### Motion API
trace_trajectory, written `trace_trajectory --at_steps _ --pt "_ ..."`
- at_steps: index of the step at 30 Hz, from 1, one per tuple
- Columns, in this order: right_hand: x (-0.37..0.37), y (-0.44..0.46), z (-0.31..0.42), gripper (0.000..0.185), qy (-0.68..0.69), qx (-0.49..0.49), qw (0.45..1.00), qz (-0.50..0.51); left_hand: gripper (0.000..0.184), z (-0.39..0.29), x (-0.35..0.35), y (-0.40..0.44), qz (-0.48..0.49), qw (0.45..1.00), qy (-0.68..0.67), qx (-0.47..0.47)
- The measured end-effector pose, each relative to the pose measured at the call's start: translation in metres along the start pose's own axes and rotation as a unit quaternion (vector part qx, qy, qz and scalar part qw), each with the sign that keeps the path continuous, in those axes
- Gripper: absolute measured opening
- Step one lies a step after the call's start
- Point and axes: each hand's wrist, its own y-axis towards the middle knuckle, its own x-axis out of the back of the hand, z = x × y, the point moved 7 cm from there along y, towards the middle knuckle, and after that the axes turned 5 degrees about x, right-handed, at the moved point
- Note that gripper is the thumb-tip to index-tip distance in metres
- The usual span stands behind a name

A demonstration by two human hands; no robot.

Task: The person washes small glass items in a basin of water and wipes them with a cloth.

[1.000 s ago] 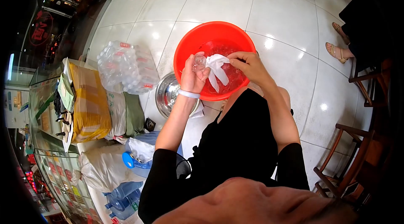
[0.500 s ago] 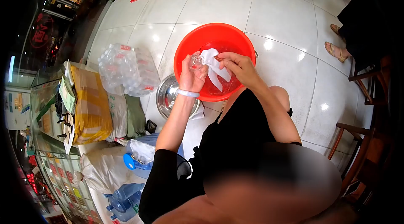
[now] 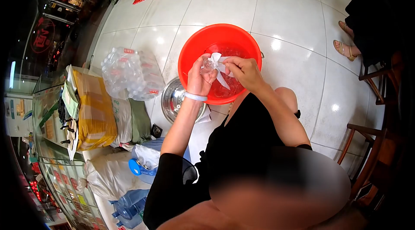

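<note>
A small clear glass (image 3: 206,66) is gripped in my left hand (image 3: 201,81), its round end facing up toward me. My right hand (image 3: 245,73) has its fingers closed on a white cloth (image 3: 215,58), which meets the side of the glass. One tail of the cloth (image 3: 222,81) hangs down loose. Both hands are above a large red basin (image 3: 190,46) on the floor. Clear items, hard to make out, lie in the basin under the cloth.
A shiny metal bowl (image 3: 169,103) stands left of the basin, beside a wrapped pack of plastic bottles (image 3: 132,72). A taped box (image 3: 93,109) and a blue water jug (image 3: 151,174) are further left. Another person's sandalled feet (image 3: 343,48) and wooden chairs (image 3: 367,143) are at right.
My right hand has moved slightly left, bringing the cloth closer around the glass. The reddish-brown thin thing at its fingertips no longer shows. The cloth's hanging part has narrowed.
</note>
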Motion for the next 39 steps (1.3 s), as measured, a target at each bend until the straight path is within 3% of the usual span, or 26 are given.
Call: trace_trajectory --at_steps 13,19,24,30,39 --pt "0.004 -0.001 0.011 0.012 -0.001 0.043 0.999 -0.013 0.023 -0.005 0.004 -0.007 -0.074 0.995 0.069 -0.027" --pt "0.006 -0.002 0.011 0.01 -0.084 0.082 0.993 -0.028 0.022 -0.004 0.004 -0.008 -0.097 0.992 0.074 -0.023" --pt "-0.002 -0.003 0.01 0.01 -0.147 0.1 0.984 0.028 0.019 -0.011 -0.005 -0.013 -0.115 0.977 0.165 -0.075" --pt "-0.013 -0.007 0.011 0.009 -0.116 0.11 0.987 0.025 0.018 -0.017 -0.003 -0.013 -0.142 0.952 0.245 -0.117" --pt "-0.004 -0.002 0.001 0.011 -0.03 0.043 0.999 -0.006 0.019 -0.011 0.005 -0.012 -0.125 0.966 0.21 -0.089"
